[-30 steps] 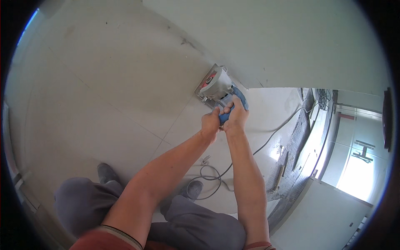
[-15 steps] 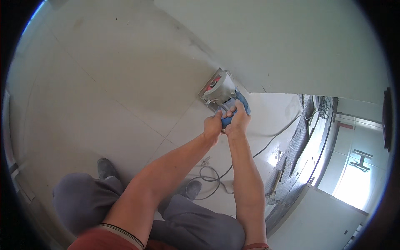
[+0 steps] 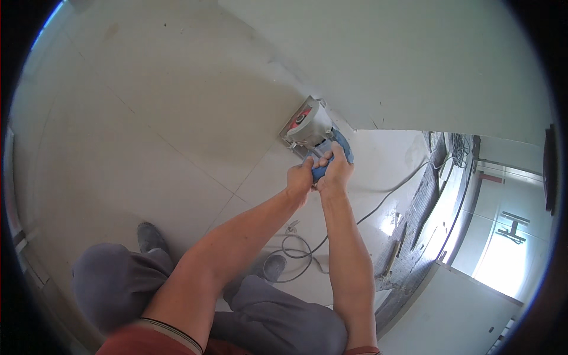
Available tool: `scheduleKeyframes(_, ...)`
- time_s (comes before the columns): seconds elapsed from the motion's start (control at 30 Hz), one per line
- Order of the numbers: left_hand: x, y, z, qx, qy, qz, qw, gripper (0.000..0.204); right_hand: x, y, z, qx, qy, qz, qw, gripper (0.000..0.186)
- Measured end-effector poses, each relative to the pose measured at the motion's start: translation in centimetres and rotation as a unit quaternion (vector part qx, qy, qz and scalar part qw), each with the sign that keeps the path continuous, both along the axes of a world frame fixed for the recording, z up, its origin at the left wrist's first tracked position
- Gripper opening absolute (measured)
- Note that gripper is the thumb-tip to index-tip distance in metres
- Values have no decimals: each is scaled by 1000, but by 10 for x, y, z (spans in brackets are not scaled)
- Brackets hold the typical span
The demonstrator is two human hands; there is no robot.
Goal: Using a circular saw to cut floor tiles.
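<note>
Hands [image 3: 300,176] [image 3: 335,171] clasped round blue power tool [image 3: 323,142] | curved grey guard [image 3: 313,125] | smooth tiled floor [image 3: 177,106]

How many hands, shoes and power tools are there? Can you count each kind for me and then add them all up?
Hands: 2 (left hand and right hand)
Shoes: 2 (left shoe and right shoe)
Power tools: 1 (the blue and grey power tool in both hands)
Total: 5
</note>
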State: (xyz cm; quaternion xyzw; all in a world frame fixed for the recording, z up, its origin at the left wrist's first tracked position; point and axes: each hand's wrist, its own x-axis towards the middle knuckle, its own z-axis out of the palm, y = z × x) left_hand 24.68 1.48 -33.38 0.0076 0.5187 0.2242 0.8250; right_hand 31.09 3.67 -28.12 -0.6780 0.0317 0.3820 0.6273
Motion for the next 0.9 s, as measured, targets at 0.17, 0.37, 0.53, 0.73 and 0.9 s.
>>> scheduleKeyframes(0.17,1,3,-1,-5,-3,12,1000,41,1,4,-2,-29,5,12,1000,15)
scheduleKeyframes(0.37,-2,5,1,-17,4,8,1000,42,-3,5,0,-6,-4,27,1000,15)
scheduleKeyframes(0.53,-2,1,5,11,34,34,999,45,-5,3,4,-8,-4,25,1000,14)
scheduleKeyframes(0.73,-4,0,2,16,37,35,999,45,-7,2,3,-2,0,24,1000,14)
scheduleKeyframes(0.9,-10,1,5,2,18,1,1000,42,-11,4,8,-17,12,3,1000,10)
